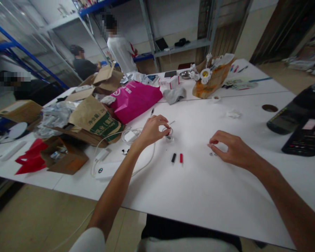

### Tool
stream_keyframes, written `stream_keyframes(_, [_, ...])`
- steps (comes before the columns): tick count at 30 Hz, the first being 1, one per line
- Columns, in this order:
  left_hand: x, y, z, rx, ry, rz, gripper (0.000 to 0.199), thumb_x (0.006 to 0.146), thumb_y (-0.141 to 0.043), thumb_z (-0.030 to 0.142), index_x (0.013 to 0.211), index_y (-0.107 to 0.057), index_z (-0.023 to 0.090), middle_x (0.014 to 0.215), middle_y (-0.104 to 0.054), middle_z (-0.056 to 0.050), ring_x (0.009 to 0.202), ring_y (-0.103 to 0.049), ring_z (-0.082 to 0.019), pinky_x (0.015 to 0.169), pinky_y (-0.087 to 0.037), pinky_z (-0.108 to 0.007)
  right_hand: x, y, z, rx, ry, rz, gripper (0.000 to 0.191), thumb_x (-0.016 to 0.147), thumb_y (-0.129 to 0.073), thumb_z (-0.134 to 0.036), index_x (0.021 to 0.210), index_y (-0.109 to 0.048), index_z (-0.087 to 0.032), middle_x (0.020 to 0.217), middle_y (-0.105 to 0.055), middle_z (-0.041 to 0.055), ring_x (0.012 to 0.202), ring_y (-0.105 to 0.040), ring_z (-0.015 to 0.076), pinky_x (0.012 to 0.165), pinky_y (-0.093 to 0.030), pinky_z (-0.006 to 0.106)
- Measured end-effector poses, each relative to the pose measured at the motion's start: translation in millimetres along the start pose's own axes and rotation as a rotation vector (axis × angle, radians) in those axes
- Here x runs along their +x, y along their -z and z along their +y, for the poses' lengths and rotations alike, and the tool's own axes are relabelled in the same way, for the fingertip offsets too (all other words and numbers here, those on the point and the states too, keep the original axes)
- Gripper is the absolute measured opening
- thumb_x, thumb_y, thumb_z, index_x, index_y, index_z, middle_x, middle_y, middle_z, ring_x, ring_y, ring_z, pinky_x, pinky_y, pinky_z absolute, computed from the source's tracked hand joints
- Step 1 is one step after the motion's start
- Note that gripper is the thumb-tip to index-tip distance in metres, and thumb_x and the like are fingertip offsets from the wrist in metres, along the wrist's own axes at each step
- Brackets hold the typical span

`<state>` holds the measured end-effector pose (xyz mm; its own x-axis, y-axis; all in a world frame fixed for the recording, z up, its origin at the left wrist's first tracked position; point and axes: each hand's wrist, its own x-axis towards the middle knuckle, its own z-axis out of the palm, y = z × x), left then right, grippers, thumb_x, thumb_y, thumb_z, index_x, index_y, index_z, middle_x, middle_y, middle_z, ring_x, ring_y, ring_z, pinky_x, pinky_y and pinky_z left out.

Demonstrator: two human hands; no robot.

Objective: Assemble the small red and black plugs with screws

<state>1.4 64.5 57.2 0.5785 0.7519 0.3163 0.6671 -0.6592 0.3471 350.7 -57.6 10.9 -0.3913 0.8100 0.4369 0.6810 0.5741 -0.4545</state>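
My left hand [154,130] is over the middle of the table, thumb and fingers pinched together. A small reddish thing shows at the fingertips, beside a thin wire loop and a small clear piece [169,138]; its kind is too small to tell. Closer to me, a black cylinder [174,158] and a red cylinder [181,158] lie side by side. To the right, my right hand [229,147] is curled with thumb and index finger nearly meeting; whatever they hold, if anything, cannot be made out. Small silvery bits [212,154] lie just under those fingertips.
Left of my hands are a white power bank-like block [110,170] with cables, a cardboard box [65,157] and a pink bag [136,99]. A dark bottle [291,112] and a phone [306,134] stand at right. Several people are beyond the table.
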Motion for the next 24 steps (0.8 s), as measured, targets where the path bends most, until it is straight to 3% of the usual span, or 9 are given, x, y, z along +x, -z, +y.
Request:
stream_keyframes(4, [-4.2,19.9,16.0,-0.141,-0.037,0.187,0.006,0.096,-0.077,0.028,0.095,-0.078,0.022,0.115,-0.08,-0.006,0.11,-0.073,-0.024,0.106,-0.053,-0.044,2.4,1.6,-2.5,0.017,0.011,0.081,0.006,0.104,-0.063,-0.025,0.098,-0.065,-0.024,0.094,-0.069,0.0069,0.084,-0.068,0.024,0.079,-0.055,0.04])
stream_keyframes(8, [-22.7,26.7,54.7,-0.349,-0.058,0.304,0.01,0.101,-0.072,0.027,0.109,-0.072,0.02,0.12,-0.081,-0.008,0.111,-0.076,-0.022,0.106,-0.055,-0.041,4.6,-1.3,-16.4,0.053,-0.034,0.183,0.008,0.106,-0.062,-0.029,0.108,-0.067,-0.024,0.092,-0.071,0.0058,0.081,-0.068,0.0216,0.078,-0.056,0.037])
stream_keyframes(11, [-40.8,8.1,81.6,-0.395,-0.105,0.238,0.011,0.102,-0.072,0.028,0.11,-0.07,0.02,0.108,-0.082,-0.008,0.1,-0.077,-0.021,0.096,-0.058,-0.039,4.5,-9.6,-34.4,0.115,-0.097,0.204,0.012,0.107,-0.063,-0.034,0.106,-0.069,-0.024,0.09,-0.074,0.0047,0.077,-0.069,0.0199,0.075,-0.057,0.035])
stream_keyframes(14, [-55.4,-22.0,95.2,-0.299,-0.246,0.162,0.008,0.103,-0.07,0.027,0.108,-0.07,0.021,0.099,-0.081,-0.006,0.096,-0.075,-0.021,0.094,-0.056,-0.04,2.7,-20.7,-50.7,0.22,-0.105,0.149,0.016,0.107,-0.066,-0.039,0.102,-0.07,-0.024,0.089,-0.077,0.0035,0.075,-0.071,0.0186,0.075,-0.058,0.032])
stream_keyframes(16, [-62.5,-40.5,97.0,-0.251,-0.331,0.085,0.009,0.106,-0.067,0.027,0.11,-0.069,0.02,0.101,-0.081,-0.007,0.098,-0.075,-0.022,0.092,-0.055,-0.041,1.0,-27.8,-56.7,0.282,-0.098,0.075,0.019,0.107,-0.066,-0.04,0.098,-0.071,-0.024,0.087,-0.078,0.0022,0.073,-0.071,0.0176,0.074,-0.057,0.031])
stream_keyframes(19, [-70.2,-58.8,93.1,-0.256,-0.319,0.097,0.015,0.108,-0.066,0.031,0.116,-0.068,0.019,0.105,-0.08,-0.009,0.097,-0.074,-0.022,0.088,-0.057,-0.039,-0.7,-35.4,-58.6,0.344,-0.117,-0.062,0.026,0.109,-0.061,-0.04,0.091,-0.071,-0.024,0.08,-0.076,0.0,0.069,-0.069,0.016,0.068,-0.054,0.028])
stream_keyframes(24, [-75.1,-63.5,82.7,-0.22,-0.328,0.119,0.018,0.109,-0.066,0.032,0.12,-0.068,0.017,0.103,-0.08,-0.009,0.093,-0.074,-0.021,0.084,-0.058,-0.037,0.9,-38.8,-55.0,0.359,-0.206,-0.132,0.035,0.112,-0.054,-0.036,0.083,-0.068,-0.024,0.073,-0.072,-0.0014,0.064,-0.066,0.0143,0.064,-0.049,0.026])
